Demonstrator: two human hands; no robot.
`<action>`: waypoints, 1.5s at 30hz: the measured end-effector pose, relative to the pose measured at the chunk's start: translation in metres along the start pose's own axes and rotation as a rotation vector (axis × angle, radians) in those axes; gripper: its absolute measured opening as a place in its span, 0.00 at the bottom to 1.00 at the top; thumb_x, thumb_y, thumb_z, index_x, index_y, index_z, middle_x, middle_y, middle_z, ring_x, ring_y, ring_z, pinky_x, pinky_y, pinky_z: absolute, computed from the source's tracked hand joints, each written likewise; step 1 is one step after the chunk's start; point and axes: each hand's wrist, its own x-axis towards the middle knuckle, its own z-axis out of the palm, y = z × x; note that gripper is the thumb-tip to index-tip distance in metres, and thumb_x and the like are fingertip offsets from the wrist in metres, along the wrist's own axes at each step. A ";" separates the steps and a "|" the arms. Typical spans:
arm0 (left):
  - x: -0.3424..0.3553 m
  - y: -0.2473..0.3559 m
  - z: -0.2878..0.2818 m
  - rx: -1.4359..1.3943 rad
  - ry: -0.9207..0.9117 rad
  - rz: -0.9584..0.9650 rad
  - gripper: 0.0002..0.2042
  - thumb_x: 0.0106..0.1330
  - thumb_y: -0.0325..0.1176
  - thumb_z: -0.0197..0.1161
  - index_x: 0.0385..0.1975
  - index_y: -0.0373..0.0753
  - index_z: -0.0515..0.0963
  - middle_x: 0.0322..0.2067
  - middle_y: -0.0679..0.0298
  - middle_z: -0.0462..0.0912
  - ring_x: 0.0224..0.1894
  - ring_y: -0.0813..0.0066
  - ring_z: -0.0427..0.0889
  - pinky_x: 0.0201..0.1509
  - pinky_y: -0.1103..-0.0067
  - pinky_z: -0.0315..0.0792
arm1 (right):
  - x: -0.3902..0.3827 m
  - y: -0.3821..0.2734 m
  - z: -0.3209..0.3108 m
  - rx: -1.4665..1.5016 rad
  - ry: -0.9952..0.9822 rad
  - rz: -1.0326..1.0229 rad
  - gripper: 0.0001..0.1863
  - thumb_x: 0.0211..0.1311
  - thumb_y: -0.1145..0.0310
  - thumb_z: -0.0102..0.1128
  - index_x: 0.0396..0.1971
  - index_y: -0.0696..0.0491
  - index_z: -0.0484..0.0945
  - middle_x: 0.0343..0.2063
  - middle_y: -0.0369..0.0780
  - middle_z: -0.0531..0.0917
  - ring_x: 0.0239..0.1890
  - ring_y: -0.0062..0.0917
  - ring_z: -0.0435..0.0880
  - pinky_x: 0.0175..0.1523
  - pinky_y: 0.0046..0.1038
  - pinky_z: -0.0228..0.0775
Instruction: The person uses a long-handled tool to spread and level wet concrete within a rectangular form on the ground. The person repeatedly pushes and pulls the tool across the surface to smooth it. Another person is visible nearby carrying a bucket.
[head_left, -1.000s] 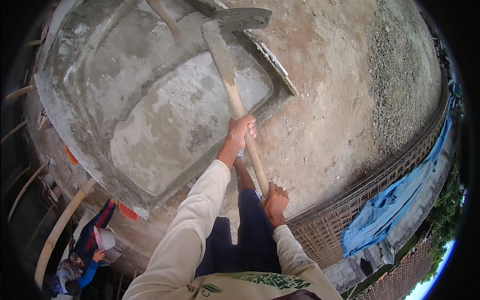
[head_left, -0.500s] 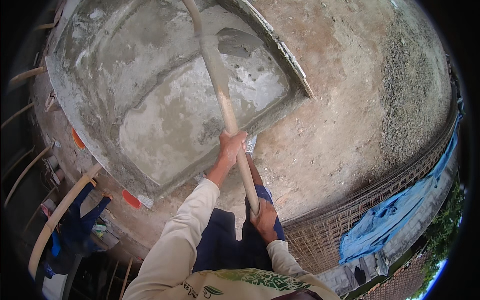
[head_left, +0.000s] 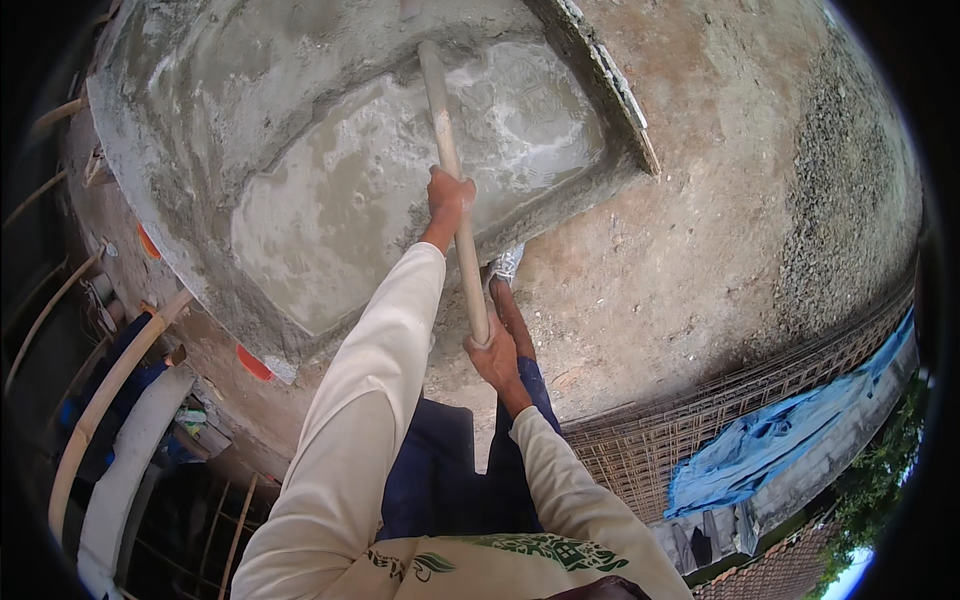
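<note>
My left hand (head_left: pixel 448 198) grips a long wooden tool handle (head_left: pixel 443 120) around its middle. Closer to my body, my right hand (head_left: pixel 492 352) is wrapped round the handle's lower end. The far end of the handle reaches into a cement-coated mixing bed (head_left: pixel 170 130), into pale, wet slurry (head_left: pixel 300 240); I cannot make out the blade there. My shoe (head_left: pixel 505 262) is beside the bed's near edge, under the handle. A rough board edge (head_left: pixel 625 100) runs along the bed's right side.
Gravel (head_left: pixel 835 200) lies on the dirt floor (head_left: pixel 690 250) to the right, with wire mesh (head_left: pixel 620 460) and a blue tarp (head_left: pixel 750 440) below it. At left are bamboo poles (head_left: pixel 100 420) and dark blue clothing of a partly hidden person (head_left: pixel 115 365).
The hoe blade, earlier visible at the handle's top, has dropped out of sight in the slurry. My left hand has moved forward and my right hand up. The person at left is more hidden.
</note>
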 end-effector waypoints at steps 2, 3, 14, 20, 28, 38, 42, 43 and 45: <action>0.000 -0.020 -0.016 0.019 -0.032 -0.013 0.24 0.61 0.33 0.70 0.51 0.25 0.69 0.44 0.33 0.84 0.49 0.38 0.87 0.55 0.58 0.82 | -0.024 -0.024 0.016 0.111 -0.055 0.026 0.19 0.58 0.68 0.67 0.48 0.56 0.74 0.32 0.43 0.81 0.36 0.32 0.83 0.45 0.35 0.75; 0.002 -0.031 -0.027 0.027 -0.041 -0.019 0.24 0.61 0.33 0.69 0.51 0.25 0.69 0.43 0.34 0.84 0.48 0.39 0.88 0.53 0.58 0.83 | -0.035 -0.035 0.026 0.154 -0.086 0.034 0.18 0.59 0.68 0.67 0.47 0.56 0.75 0.31 0.42 0.80 0.35 0.30 0.82 0.45 0.33 0.75; -0.060 -0.108 -0.063 0.014 -0.342 -0.170 0.22 0.61 0.29 0.66 0.50 0.20 0.69 0.36 0.40 0.86 0.31 0.50 0.90 0.31 0.64 0.85 | -0.134 -0.106 0.051 0.499 -0.296 0.486 0.12 0.62 0.71 0.66 0.41 0.53 0.73 0.24 0.33 0.76 0.22 0.18 0.75 0.27 0.25 0.68; -0.110 -0.166 -0.102 -0.101 -0.339 -0.314 0.23 0.61 0.28 0.66 0.53 0.22 0.69 0.39 0.39 0.85 0.32 0.53 0.91 0.33 0.65 0.85 | -0.188 -0.098 0.088 0.388 -0.331 0.418 0.12 0.62 0.70 0.67 0.41 0.52 0.73 0.22 0.31 0.73 0.21 0.17 0.73 0.26 0.24 0.67; -0.177 -0.219 -0.185 -0.300 -0.006 -0.266 0.22 0.62 0.30 0.67 0.52 0.28 0.68 0.30 0.49 0.83 0.23 0.59 0.86 0.25 0.66 0.81 | -0.245 -0.043 0.101 0.014 -0.344 0.029 0.17 0.60 0.66 0.68 0.45 0.55 0.74 0.28 0.47 0.83 0.30 0.44 0.87 0.40 0.41 0.78; -0.076 -0.244 -0.195 -0.481 0.049 -0.271 0.18 0.61 0.29 0.65 0.47 0.28 0.69 0.28 0.51 0.81 0.20 0.63 0.84 0.21 0.67 0.78 | -0.160 -0.054 0.159 -0.137 -0.296 0.008 0.18 0.58 0.64 0.66 0.47 0.54 0.75 0.33 0.54 0.86 0.40 0.54 0.87 0.47 0.47 0.77; -0.088 -0.300 -0.167 -0.372 -0.018 -0.370 0.19 0.61 0.30 0.66 0.47 0.28 0.69 0.29 0.49 0.82 0.21 0.61 0.84 0.23 0.66 0.79 | -0.186 -0.034 0.164 -0.176 -0.340 0.083 0.18 0.58 0.64 0.66 0.45 0.55 0.76 0.34 0.50 0.86 0.40 0.49 0.88 0.47 0.43 0.78; -0.097 -0.308 -0.161 -0.403 -0.037 -0.387 0.19 0.61 0.30 0.66 0.47 0.28 0.70 0.29 0.49 0.82 0.20 0.61 0.84 0.22 0.67 0.79 | -0.195 -0.035 0.162 -0.181 -0.361 0.100 0.17 0.58 0.64 0.66 0.45 0.54 0.76 0.34 0.51 0.86 0.40 0.49 0.88 0.47 0.44 0.78; -0.129 -0.297 -0.150 -0.496 -0.059 -0.424 0.18 0.62 0.30 0.66 0.46 0.29 0.70 0.28 0.51 0.81 0.19 0.63 0.83 0.21 0.67 0.77 | -0.209 -0.042 0.134 -0.201 -0.377 0.138 0.17 0.58 0.64 0.66 0.45 0.54 0.76 0.33 0.52 0.86 0.39 0.51 0.88 0.46 0.45 0.78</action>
